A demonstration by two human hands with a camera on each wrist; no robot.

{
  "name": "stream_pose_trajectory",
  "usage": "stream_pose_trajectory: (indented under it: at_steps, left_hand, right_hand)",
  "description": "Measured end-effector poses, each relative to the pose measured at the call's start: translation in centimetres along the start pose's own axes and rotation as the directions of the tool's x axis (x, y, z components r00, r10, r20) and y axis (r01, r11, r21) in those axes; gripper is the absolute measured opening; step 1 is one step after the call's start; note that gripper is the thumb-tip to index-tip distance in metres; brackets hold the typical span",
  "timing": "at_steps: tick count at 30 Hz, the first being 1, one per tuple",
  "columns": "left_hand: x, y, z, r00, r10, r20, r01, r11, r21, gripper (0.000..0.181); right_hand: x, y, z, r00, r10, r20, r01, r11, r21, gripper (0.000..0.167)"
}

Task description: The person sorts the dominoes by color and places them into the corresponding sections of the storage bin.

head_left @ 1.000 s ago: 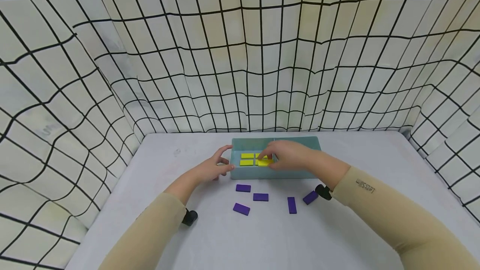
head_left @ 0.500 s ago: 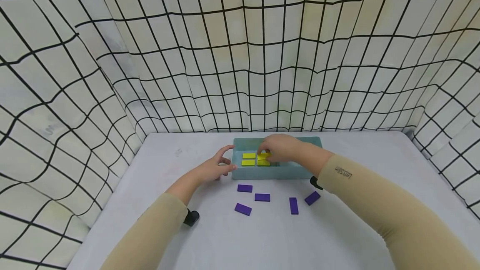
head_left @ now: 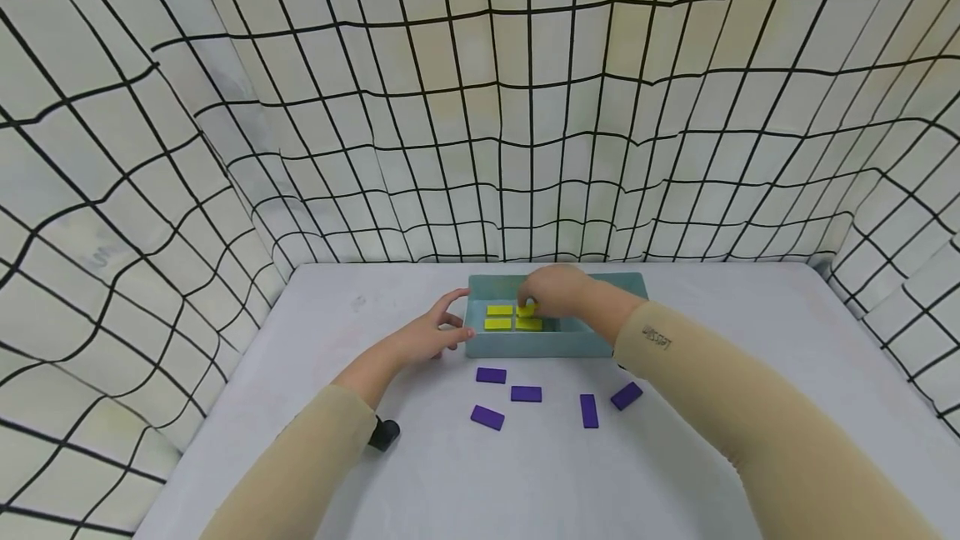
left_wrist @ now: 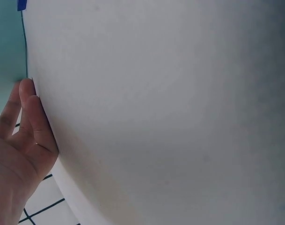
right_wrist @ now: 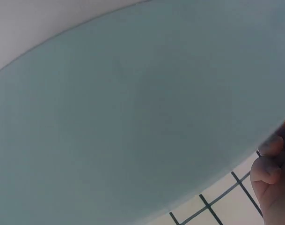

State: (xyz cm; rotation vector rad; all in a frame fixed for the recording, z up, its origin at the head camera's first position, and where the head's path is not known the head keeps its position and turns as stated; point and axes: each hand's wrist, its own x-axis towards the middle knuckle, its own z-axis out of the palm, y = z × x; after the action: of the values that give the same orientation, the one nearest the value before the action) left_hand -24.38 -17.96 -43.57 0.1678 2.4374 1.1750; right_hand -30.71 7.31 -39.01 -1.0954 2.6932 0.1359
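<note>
A teal box (head_left: 540, 346) with a divider stands on the table. Several flat yellow blocks (head_left: 498, 324) lie in rows in its left part. My right hand (head_left: 558, 290) reaches over the front wall and pinches a yellow block (head_left: 527, 310) at the back row, partly covering it. My left hand (head_left: 423, 335) rests against the box's left end, fingers spread and fairly straight. In the left wrist view the fingers (left_wrist: 37, 117) touch the teal wall (left_wrist: 9, 51). The right wrist view is mostly filled by the box wall (right_wrist: 133, 117), with curled fingers at the right edge.
Several purple blocks (head_left: 527, 394) lie scattered on the white table (head_left: 570, 482) in front of the box. White padded walls behind a black net (head_left: 525, 148) rise at the back and both sides.
My right hand has moved a yellow block back from the front row to the back row, where another yellow block lies in front. My left hand stays at the box's end.
</note>
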Motion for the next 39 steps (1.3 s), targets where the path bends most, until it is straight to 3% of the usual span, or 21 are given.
stream_pose_trajectory:
  at_steps: [8,21,31,39]
  left_hand:
    - [0.1,0.1,0.1,1.0,0.004,0.002,-0.004,1.0,-0.003,0.074]
    - [0.1,0.1,0.1,1.0,0.001,0.0,-0.001,1.0,0.005,0.075]
    - [0.1,0.1,0.2,1.0,0.0,0.0,0.0,1.0,0.005,0.075]
    - [0.2,-0.2,0.1,1.0,0.0,-0.003,0.0,1.0,0.002,0.074]
  right_hand:
    - [0.3,-0.4,0.2,1.0,0.003,-0.003,-0.003,0.999,-0.036,0.024]
    - [1.0,-1.3,0.1,1.0,0.02,-0.006,-0.02,1.0,0.003,0.025]
    - [2.0,-2.1,0.7,1.0,-0.013,0.01,0.013,0.999,-0.036,0.026]
    - [2.2,-2.1,0.0,1.0,-0.016,0.006,0.016,1.0,-0.027,0.029]
